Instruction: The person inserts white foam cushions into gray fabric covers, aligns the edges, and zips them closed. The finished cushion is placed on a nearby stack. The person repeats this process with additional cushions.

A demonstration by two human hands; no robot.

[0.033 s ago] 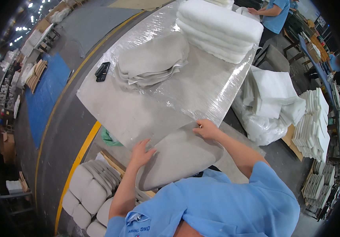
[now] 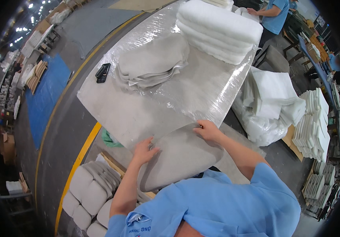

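Observation:
A grey fabric cover [image 2: 181, 158] with rounded edges spans from the table's near edge to my body. At its far right edge, my right hand [image 2: 206, 130] is closed, thumb and fingers pinching the rim. My left hand [image 2: 143, 151] lies at the cover's far left corner, its thumb and forefinger spread apart; its other fingers are partly hidden. Farther up the table [image 2: 110, 118], which has clear plastic film over it, sits a stack of similar grey fabric pieces [image 2: 152, 57]. Left of that stack lies a small black device [image 2: 102, 73].
Thick white padding [image 2: 219, 29] is piled at the table's far right. Grey cushions [image 2: 89, 185] are stacked at lower left beside a yellow floor line [image 2: 79, 166]. White foam sheets [image 2: 272, 93] and a plastic bag [image 2: 265, 126] stand at right. Another person [image 2: 276, 17] works beyond.
My left hand has shifted slightly right and up along the cover's edge. The right hand stays almost in place, still pinching the rim.

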